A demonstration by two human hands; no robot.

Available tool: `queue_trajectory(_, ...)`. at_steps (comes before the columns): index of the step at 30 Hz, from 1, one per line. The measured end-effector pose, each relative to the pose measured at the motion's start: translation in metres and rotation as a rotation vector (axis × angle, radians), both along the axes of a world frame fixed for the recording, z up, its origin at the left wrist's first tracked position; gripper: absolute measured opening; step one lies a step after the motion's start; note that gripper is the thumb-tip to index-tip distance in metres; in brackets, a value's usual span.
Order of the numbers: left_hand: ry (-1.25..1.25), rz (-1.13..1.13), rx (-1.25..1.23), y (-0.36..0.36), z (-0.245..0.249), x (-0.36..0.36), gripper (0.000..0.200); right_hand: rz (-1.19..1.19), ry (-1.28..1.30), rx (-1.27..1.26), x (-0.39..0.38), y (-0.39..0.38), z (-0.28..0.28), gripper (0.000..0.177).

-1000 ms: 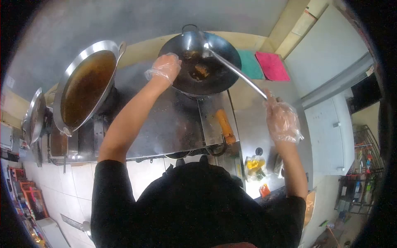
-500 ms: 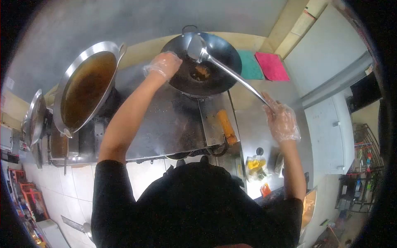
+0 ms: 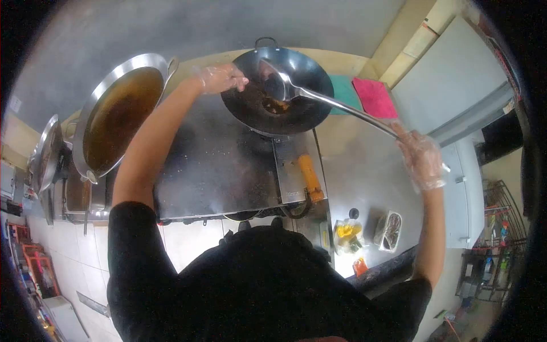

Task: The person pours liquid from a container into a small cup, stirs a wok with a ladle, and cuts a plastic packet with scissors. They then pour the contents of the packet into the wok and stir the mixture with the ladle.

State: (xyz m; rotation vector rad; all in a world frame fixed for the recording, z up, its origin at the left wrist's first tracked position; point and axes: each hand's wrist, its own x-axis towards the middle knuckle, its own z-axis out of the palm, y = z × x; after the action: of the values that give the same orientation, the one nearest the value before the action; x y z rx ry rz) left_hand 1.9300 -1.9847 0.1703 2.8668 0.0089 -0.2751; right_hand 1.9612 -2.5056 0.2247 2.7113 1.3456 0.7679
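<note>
A long-handled metal wok spatula [image 3: 347,107] is in my right hand [image 3: 419,157], which wraps round its handle in a clear plastic glove. The spatula's head is down inside the dark wok [image 3: 242,111], over a little brown food [image 3: 274,106] at the bottom. My left hand [image 3: 219,78], also gloved, is at the wok's left rim with its fingers curled together. Whether anything is between those fingers is hidden. A loop handle [image 3: 266,42] rises from the wok's far rim.
To the left stands a large metal pan [image 3: 97,108] of brown liquid, a ladle handle [image 3: 172,67] at its edge. Green [image 3: 345,94] and pink cloths [image 3: 374,98] lie right of the wok. Nearer are a yellow-brown handle [image 3: 309,175], a yellow packet [image 3: 348,232] and a plastic-wrapped tray [image 3: 390,231].
My right hand has moved right and slightly down with the spatula, whose head has shifted lower and right in the wok. My left hand has moved slightly up and left.
</note>
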Motion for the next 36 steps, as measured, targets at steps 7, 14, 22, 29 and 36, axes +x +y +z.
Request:
queue_trajectory(7, -0.072, -0.152, -0.032, -0.007, 0.002, 0.006, 0.050, -0.054, 0.169, -0.108, 0.012, -0.006, 0.045, 0.048)
queue_trajectory(14, -0.171, -0.079, -0.131, -0.011, -0.004, -0.001, 0.048, -0.062, 0.131, -0.059, 0.023, -0.015, 0.029, 0.051)
queue_trajectory(22, -0.139, -0.068, -0.226, 0.006, -0.029, 0.011, 0.046, -0.108, -0.072, -0.091, 0.019, -0.010, 0.011, 0.057)
queue_trajectory(29, -0.110, 0.077, -0.138, 0.003, -0.021, 0.013, 0.050, -0.229, -0.212, -0.101, 0.006, 0.000, 0.006, 0.054)
queue_trajectory(36, -0.160, -0.013, 0.013, 0.011, -0.022, 0.004, 0.054, -0.196, 0.135, -0.046, -0.012, 0.018, -0.007, 0.052)
